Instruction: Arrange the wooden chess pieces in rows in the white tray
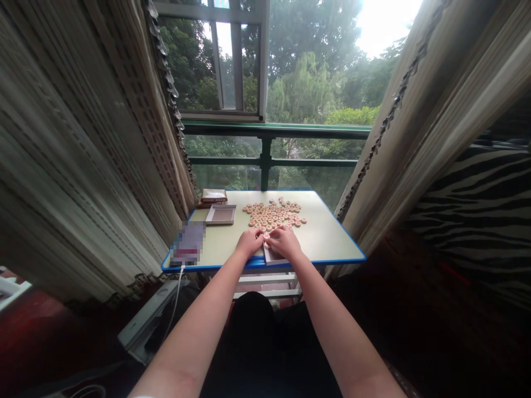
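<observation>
Both my hands meet at the near edge of a small blue-rimmed table (327, 243). My left hand (249, 242) and my right hand (284, 242) are curled, fingertips together around a round wooden game piece (266, 236). Under my right hand lies a shallow box tray (271, 257), mostly hidden. Just beyond the hands, several round wooden pieces (274, 214) with red and dark marks lie scattered on the tabletop.
An open grey box tray (221, 214) and a brown box lid (214, 195) sit at the table's back left. A blurred-out phone (188, 243) with a white cable lies at the left edge. Curtains hang on both sides; a window with a green rail is behind.
</observation>
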The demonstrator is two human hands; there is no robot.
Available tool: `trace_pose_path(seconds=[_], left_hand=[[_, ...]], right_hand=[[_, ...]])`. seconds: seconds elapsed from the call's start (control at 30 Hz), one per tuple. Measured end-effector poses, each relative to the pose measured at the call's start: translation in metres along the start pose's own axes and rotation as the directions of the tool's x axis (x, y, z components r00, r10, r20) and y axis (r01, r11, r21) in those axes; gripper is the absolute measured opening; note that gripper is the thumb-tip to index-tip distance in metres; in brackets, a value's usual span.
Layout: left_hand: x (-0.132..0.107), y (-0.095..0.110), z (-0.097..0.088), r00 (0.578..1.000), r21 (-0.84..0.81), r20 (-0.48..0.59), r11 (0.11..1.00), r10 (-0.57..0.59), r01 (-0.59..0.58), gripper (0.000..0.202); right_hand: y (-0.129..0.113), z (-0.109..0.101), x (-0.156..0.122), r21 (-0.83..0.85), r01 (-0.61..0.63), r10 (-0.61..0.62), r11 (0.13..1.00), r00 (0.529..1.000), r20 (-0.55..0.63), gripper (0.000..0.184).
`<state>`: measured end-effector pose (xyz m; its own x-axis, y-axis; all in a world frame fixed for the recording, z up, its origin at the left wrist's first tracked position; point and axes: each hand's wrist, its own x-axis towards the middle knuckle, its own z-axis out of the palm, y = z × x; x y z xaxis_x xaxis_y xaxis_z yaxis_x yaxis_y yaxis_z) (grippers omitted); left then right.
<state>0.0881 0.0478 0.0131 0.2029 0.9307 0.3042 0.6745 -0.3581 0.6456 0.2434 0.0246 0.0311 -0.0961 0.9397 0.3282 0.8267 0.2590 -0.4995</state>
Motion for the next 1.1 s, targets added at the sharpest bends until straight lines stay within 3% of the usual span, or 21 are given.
trace_pose_path(seconds=[0.23, 0.37, 0.43, 0.5, 0.57, 0.6, 0.7, 0.83, 0.97, 1.1], left_hand=[[-0.002, 0.004, 0.0, 1.0, 0.007, 0.002, 1.0, -0.027, 0.027, 0.021], [-0.002, 0.004, -0.001, 1.0, -0.003, -0.006, 1.0, 0.007, -0.007, 0.024], [-0.002, 0.005, -0.001, 1.0, 0.001, -0.011, 1.0, 0.019, -0.018, 0.026], [-0.002, 0.005, -0.002, 1.0, 0.006, -0.004, 1.0, 0.009, -0.009, 0.027], [-0.002, 0.006, -0.003, 1.0, -0.007, 0.011, 1.0, -0.003, 0.003, 0.029], [-0.002, 0.006, -0.003, 1.0, -0.021, 0.016, 1.0, -0.006, 0.006, 0.031], [-0.001, 0.006, -0.003, 1.0, -0.061, 0.001, 0.998, -0.025, 0.025, 0.035], [0.0, 0.003, -0.001, 0.995, -0.084, -0.055, 0.994, -0.08, 0.076, 0.039], [0.003, -0.001, 0.0, 0.987, -0.138, -0.08, 0.982, -0.141, 0.129, 0.045], [0.005, -0.006, 0.003, 0.97, -0.269, -0.119, 0.947, -0.213, 0.175, 0.052]], right_hand=[[0.001, 0.0, 0.001, 0.004, 0.02, -0.02, 1.0, 1.0, -0.017, 0.022], [-0.001, -0.006, -0.006, 0.13, 0.082, -0.058, 0.988, 0.981, -0.184, 0.019], [-0.005, -0.012, -0.013, 0.223, 0.107, -0.018, 0.969, 0.93, -0.366, 0.016], [-0.008, -0.018, -0.022, 0.335, 0.082, 0.122, 0.939, 0.83, -0.544, 0.026], [-0.005, -0.025, -0.027, 0.449, 0.041, 0.265, 0.893, 0.758, -0.596, 0.041], [-0.001, -0.028, -0.027, 0.487, 0.023, 0.306, 0.873, 0.752, -0.584, 0.045], [0.024, -0.036, -0.016, 0.477, -0.012, 0.275, 0.879, 0.829, -0.486, 0.042], [0.068, -0.039, 0.011, 0.154, -0.001, 0.056, 0.988, 0.934, -0.354, 0.031], [0.09, -0.029, 0.024, -0.085, -0.069, 0.046, 0.994, 0.967, -0.249, 0.032], [0.093, -0.021, 0.024, -0.123, -0.093, 0.069, 0.988, 0.98, -0.187, 0.025]])
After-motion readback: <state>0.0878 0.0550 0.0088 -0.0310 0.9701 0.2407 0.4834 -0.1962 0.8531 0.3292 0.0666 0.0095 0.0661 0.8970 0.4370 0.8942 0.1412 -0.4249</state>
